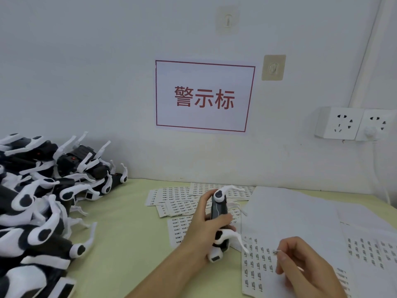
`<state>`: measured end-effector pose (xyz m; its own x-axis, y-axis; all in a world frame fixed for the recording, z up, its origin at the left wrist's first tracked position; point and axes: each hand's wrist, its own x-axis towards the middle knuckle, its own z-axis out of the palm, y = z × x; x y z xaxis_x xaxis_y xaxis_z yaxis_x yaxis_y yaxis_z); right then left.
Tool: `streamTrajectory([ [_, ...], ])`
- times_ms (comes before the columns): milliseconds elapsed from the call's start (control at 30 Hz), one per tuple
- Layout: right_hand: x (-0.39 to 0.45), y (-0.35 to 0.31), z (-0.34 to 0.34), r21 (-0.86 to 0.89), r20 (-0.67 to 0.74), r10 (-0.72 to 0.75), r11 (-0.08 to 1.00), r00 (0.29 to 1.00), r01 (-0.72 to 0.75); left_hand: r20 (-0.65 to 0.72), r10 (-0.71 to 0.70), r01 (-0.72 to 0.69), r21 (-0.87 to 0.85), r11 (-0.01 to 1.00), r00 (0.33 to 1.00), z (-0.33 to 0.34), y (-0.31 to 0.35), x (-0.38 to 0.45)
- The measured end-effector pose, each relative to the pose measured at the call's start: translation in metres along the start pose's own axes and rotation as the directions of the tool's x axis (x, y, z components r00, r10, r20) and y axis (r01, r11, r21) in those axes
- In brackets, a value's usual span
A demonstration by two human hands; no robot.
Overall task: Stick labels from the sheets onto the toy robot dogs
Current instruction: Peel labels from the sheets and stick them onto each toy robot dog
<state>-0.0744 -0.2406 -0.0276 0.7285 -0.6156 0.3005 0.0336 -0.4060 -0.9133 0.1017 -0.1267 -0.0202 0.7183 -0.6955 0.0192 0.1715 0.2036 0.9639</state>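
My left hand [205,229] grips a black-and-white toy robot dog [219,208] round its body and holds it upright over the table, white legs sticking out to the right. My right hand [300,263] pinches a small barcode label [275,252] between thumb and fingertips, just above the label sheet [257,269] of small barcode stickers. The label is a little right of the dog and apart from it. More label sheets [178,198] with printed text lie fanned out behind the dog.
A big heap of toy robot dogs [38,201] fills the table's left side. Blank backing sheets [296,214] and another barcode sheet [369,252] cover the right. The wall close behind carries a red-framed sign [204,96] and power sockets [354,124].
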Motion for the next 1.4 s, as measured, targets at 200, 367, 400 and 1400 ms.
streamTrajectory([
  [200, -0.002, -0.002, -0.001, -0.034, -0.03, -0.01, 0.999, 1.0, 0.009, -0.008, -0.019, 0.018, -0.129, 0.992, 1.0, -0.008, -0.004, 0.002],
  [367, -0.009, -0.023, 0.002, -0.308, -0.113, -0.409, 0.881, 0.905, 0.36, -0.055, -0.022, 0.014, -0.129, 0.992, 0.998, -0.007, -0.002, 0.001],
  [400, -0.009, -0.035, 0.003, -0.355, -0.093, -0.474, 0.837, 0.876, 0.415, -0.052, -0.018, 0.011, -0.128, 0.992, 0.998, -0.007, -0.002, 0.001],
  [1400, 0.126, -0.067, 0.041, -0.499, 0.499, -0.072, 0.79, 0.864, 0.355, 0.033, 0.117, -0.114, -0.076, 0.991, 0.993, -0.004, -0.002, -0.001],
])
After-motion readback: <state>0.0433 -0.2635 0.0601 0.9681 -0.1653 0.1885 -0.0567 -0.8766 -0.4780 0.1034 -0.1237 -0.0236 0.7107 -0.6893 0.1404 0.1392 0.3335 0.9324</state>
